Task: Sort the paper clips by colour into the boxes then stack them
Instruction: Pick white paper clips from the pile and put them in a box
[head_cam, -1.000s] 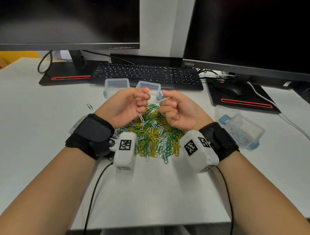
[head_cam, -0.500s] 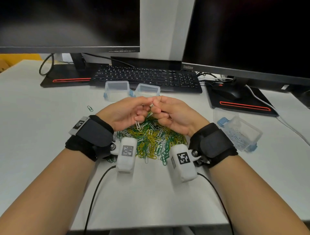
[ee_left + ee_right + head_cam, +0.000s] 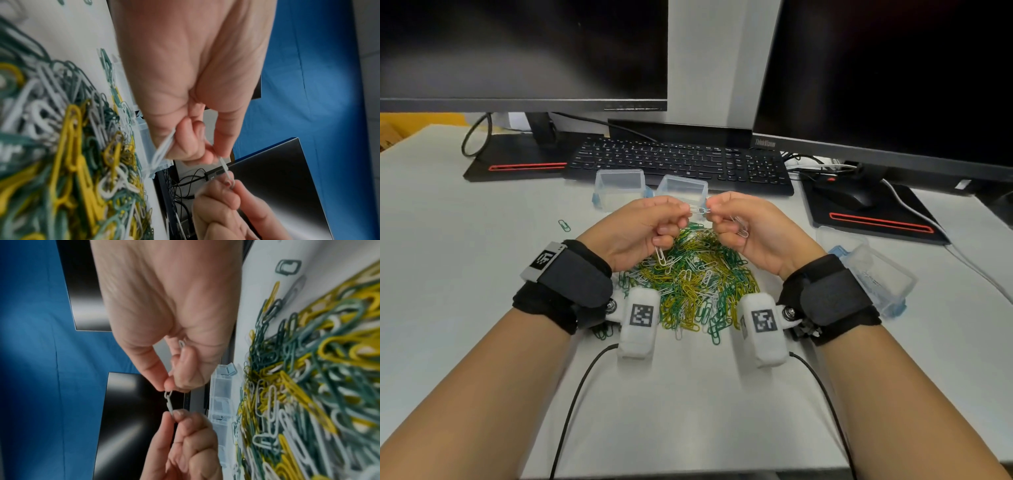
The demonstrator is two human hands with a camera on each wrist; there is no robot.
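Observation:
A mixed pile of green, yellow and white paper clips (image 3: 688,284) lies on the desk between my wrists. Above its far edge, my left hand (image 3: 683,210) and right hand (image 3: 717,209) each pinch one end of two linked white clips (image 3: 700,210). The right wrist view shows the linked white clips (image 3: 169,400) stretched between the two pinches. Another white clip (image 3: 660,255) hangs below my left hand's curled fingers. More white clips (image 3: 739,228) sit in my right hand's curled fingers. Two open clear boxes (image 3: 619,186) (image 3: 681,186) stand just behind the hands.
A clear box (image 3: 876,277) holding white clips sits at the right, its lid (image 3: 835,240) beside it. One green clip (image 3: 564,225) lies alone at the left. A keyboard (image 3: 678,162), a mouse (image 3: 849,197) and two monitors stand behind the boxes.
The hands were apart a second ago, then met over the pile. Now both pinch the linked white clips between them, held slightly higher and farther from me.

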